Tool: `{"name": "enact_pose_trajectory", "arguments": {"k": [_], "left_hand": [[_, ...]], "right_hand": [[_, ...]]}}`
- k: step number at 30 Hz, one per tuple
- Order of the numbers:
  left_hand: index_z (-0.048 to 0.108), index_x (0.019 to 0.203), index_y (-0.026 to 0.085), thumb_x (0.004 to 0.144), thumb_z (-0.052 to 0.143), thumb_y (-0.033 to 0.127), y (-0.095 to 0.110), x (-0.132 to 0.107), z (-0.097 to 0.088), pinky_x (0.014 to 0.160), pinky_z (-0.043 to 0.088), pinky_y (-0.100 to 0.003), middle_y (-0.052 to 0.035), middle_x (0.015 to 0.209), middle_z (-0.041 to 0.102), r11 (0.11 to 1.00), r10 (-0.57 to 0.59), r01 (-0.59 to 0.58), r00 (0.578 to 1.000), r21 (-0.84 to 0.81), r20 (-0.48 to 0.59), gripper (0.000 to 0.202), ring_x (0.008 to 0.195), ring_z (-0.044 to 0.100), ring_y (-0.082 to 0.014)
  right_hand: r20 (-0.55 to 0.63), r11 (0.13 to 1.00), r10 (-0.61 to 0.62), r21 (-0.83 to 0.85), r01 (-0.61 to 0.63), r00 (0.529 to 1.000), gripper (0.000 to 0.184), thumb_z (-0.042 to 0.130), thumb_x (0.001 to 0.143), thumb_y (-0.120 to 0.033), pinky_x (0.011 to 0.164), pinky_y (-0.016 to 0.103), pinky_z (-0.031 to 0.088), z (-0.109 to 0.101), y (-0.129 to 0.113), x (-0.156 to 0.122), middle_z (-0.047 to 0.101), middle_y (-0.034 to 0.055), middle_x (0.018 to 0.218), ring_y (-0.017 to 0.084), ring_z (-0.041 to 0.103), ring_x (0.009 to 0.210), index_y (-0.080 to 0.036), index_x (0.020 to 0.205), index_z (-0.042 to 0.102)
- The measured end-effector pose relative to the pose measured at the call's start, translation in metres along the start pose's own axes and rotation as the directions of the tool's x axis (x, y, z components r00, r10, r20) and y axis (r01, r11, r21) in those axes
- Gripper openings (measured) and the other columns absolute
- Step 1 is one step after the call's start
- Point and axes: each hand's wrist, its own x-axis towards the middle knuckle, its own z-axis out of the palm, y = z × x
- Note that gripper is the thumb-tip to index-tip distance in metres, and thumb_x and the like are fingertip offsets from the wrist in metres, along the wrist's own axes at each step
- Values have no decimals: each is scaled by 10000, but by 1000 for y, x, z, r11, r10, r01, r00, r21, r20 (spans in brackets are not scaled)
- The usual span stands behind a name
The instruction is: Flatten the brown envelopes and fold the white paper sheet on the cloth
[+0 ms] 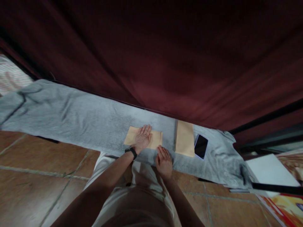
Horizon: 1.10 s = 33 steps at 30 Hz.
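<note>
A tan kraft-paper envelope [155, 138] lies flat and lengthwise on the grey cloth in front of me. My left hand [142, 138] presses on its middle, palm down with fingers stretched out, and a dark band circles that wrist. At the envelope's lower right corner rests my right hand [164, 160], its fingertips at the near edge and its fingers loosely extended. Whether those fingertips pinch any paper is not visible. To the right stands a thick stack of similar tan envelopes [185, 138], with neither hand touching it.
A phone [201, 146] with a dark screen lies right of the stack. Grey cloth [94, 116] covers the long narrow surface. Dark red fabric [165, 63] hangs along the far edge. A white box [272, 171] sits at the far right, above a colourful printed package [287, 206].
</note>
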Motion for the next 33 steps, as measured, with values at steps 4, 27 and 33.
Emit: {"name": "enact_pose_trajectory", "arguments": {"k": [4,27,33], "left_hand": [[400,1599,172,1070,234,365,19,-6,7,1309,183,-438,-36,1658,390,989,140,-139,990,-44,28,586,1580,256,-233],[397,1593,210,1087,311,394,15,-76,1,1303,197,-443,-44,1629,449,930,360,-362,932,-62,-38,545,1547,337,-197],[374,1603,197,1082,333,382,12,-88,-1,1301,214,-442,-63,1639,430,925,375,-377,925,-48,-54,554,1550,332,-195]], "right_hand": [[-1,1000,-2,12,2,1000,479,411,1002,-164,1185,458,426,-1,-1,0,637,139,1443,243,543,1391,-134,1449,582],[113,995,86,36,-90,990,479,364,1068,-253,1239,464,342,-2,25,56,546,149,1541,247,457,1468,-113,1488,548],[227,986,96,-152,-62,969,544,317,1100,-344,1273,466,237,6,24,67,377,112,1657,252,341,1543,-134,1595,392]]}}
